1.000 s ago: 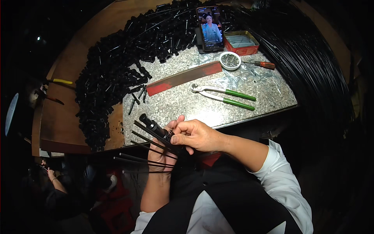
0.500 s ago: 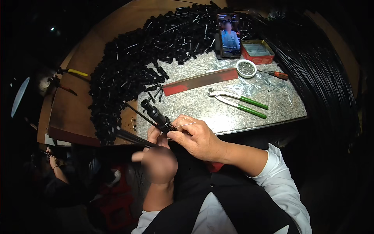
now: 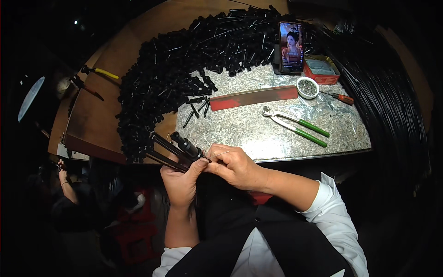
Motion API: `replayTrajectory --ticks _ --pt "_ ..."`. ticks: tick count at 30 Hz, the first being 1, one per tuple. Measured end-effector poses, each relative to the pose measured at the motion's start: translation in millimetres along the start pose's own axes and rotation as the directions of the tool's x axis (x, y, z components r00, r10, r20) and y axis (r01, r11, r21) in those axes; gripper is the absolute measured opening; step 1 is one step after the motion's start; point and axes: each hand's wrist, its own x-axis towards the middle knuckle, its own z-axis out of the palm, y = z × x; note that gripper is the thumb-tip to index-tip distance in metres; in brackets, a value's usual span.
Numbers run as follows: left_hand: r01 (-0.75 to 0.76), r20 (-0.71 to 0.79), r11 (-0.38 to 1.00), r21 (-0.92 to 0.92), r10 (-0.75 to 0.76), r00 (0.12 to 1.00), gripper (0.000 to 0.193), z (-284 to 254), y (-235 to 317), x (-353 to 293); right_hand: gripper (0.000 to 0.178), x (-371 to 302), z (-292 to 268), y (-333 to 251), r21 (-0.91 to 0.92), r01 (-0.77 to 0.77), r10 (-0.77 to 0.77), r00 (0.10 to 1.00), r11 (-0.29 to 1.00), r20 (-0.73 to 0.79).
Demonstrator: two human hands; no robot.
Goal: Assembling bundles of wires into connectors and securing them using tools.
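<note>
My left hand [image 3: 181, 183] is closed round the lower end of a black stepped tube [image 3: 186, 146] and several long dark rods [image 3: 167, 160] beside it. The tube tilts up and away to the left. Against its lower end my right hand [image 3: 236, 167] is pinched, its fingertips touching my left thumb. A thin pale wire [image 3: 218, 154] sticks out from the right fingers. Where the wire meets the tube is hidden behind the fingertips.
On the speckled slab lie green-handled pincers [image 3: 295, 127], a long red-brown bar [image 3: 254, 98], a white bowl [image 3: 308, 87] of small metal bits and a screwdriver [image 3: 343, 99]. Behind are heaped black parts [image 3: 161, 69], a propped phone [image 3: 291, 48], a red tin [image 3: 321, 70] and bundled black rods [image 3: 392, 101].
My left hand has moved up and turned, its thumb now at the tube's lower end. The rods have swung in beside the tube. The bench has shifted right in view.
</note>
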Motion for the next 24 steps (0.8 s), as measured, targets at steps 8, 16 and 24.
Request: replayTrajectory --ticks 8,16,24 --pt "0.050 0.137 0.959 -0.279 -0.012 0.991 0.025 -15.7 -26.6 6.5 0.027 4.1 -14.2 -6.5 0.353 -0.555 0.456 0.827 0.753 0.328" --pt "0.129 0.526 0.935 -0.329 0.068 0.848 0.031 -31.0 -39.5 28.0 0.029 -3.0 -12.4 3.7 0.495 -0.563 0.427 0.826 0.662 0.368" --pt "-0.274 -0.139 0.961 0.043 0.278 0.950 0.050 40.0 -46.4 -19.2 0.024 -0.4 11.7 6.6 0.330 -0.317 0.377 0.916 0.889 -0.138"
